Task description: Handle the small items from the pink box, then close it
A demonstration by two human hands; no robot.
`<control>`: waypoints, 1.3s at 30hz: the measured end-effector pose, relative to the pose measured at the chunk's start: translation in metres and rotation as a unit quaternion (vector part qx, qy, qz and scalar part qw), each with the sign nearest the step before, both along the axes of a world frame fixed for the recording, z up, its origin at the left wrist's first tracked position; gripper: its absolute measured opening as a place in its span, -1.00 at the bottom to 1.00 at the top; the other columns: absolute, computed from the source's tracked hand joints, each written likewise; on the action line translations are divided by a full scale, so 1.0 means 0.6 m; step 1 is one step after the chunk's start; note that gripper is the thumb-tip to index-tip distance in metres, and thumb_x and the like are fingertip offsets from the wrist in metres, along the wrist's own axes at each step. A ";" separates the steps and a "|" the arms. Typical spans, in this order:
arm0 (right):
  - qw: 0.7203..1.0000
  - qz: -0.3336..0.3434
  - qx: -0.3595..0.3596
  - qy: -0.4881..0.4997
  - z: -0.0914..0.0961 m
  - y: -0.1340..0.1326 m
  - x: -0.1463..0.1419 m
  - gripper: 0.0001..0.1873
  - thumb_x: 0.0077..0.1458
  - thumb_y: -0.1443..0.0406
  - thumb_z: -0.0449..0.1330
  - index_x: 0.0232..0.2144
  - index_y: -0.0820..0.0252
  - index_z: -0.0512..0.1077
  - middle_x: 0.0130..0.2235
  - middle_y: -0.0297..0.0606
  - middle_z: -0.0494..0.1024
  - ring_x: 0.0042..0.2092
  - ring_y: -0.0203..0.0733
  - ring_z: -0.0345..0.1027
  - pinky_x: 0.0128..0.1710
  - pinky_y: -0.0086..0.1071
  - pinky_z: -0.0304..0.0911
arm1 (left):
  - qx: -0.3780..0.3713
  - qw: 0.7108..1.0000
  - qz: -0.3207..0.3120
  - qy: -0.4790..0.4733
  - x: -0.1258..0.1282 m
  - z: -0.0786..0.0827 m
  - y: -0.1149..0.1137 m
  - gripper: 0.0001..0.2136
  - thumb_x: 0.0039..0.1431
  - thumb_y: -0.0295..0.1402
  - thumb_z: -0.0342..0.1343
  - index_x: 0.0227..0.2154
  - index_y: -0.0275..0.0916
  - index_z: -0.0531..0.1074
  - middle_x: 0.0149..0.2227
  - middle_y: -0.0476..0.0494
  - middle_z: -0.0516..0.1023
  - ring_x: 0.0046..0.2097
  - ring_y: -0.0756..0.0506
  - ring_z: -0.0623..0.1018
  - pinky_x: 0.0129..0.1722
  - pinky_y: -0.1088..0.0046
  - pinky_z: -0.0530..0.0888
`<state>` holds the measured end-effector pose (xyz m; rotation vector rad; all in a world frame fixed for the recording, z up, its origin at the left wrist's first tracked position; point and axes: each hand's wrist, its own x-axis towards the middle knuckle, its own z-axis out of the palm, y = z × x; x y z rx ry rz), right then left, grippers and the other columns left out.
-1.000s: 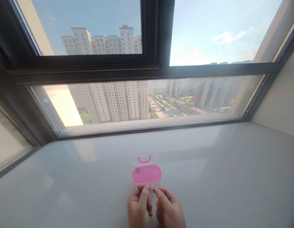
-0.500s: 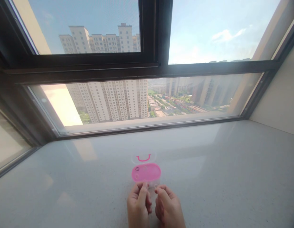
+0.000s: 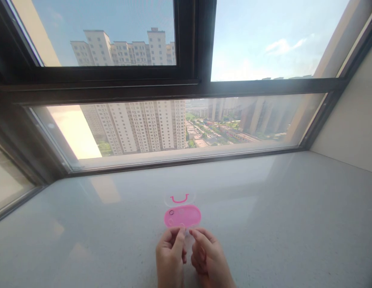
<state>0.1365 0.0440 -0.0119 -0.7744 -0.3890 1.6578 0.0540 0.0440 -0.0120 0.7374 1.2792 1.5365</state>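
My left hand (image 3: 171, 252) is closed in a pinch, thumb against forefinger. Beside it my right hand (image 3: 208, 254) is pinched in the same way, its fingertips close to the left ones. Something small and clear shows faintly between the fingertips; its kind is too small to tell. Just beyond the fingers lies a pink oval box (image 3: 190, 216) with thin small rings inside. One is a dark ring (image 3: 171, 213) at its left end; the others are pale. Behind the box is a clear lid with a pink handle (image 3: 179, 200).
The box rests on a wide pale speckled sill (image 3: 113, 232). A dark window frame (image 3: 186, 158) borders it at the back, and a white wall (image 3: 350, 132) stands on the right. Tall buildings show through the glass.
My right hand has moved left, bringing its fingertips nearer the left hand's. The whole view has shifted slightly. The box and lid appear to lie as before.
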 end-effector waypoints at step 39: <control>0.942 0.110 0.093 0.303 -0.003 0.002 0.019 -0.49 -0.05 0.28 0.35 -0.74 0.18 0.09 -0.79 -0.65 -0.04 -0.73 -0.53 -0.39 -0.75 -0.59 -0.23 | 0.028 0.998 -0.049 0.035 -0.006 0.010 -0.002 -0.64 -0.14 -0.04 0.29 -0.59 -0.29 0.47 -0.75 0.10 0.30 -0.72 0.08 0.23 -0.72 0.61 0.17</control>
